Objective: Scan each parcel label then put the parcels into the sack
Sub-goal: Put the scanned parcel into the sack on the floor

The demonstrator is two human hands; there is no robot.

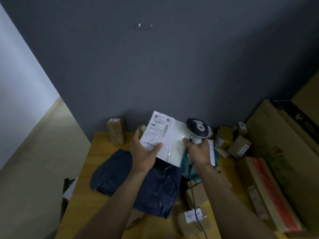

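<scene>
- Two hands work above the counter: the left hand grips a white parcel, thumb pressed on its lower face, fingers wrapped behind its left edge.
- The right hand has its grip closed round the handle of a barcode scanner, whose dark head sits just beside the parcel's right edge (touching or not, I cannot tell).
- The parcel's label faces up toward the camera, tilted, with printed numbers and barcodes.
- A cable runs from the scanner handle down past the right forearm.
- Below the hands a dark blue sack lies flat and crumpled on the yellow counter.
- Small brown cardboard parcels crowd the counter's far right; one stands upright at the far left by the grey wall.
</scene>
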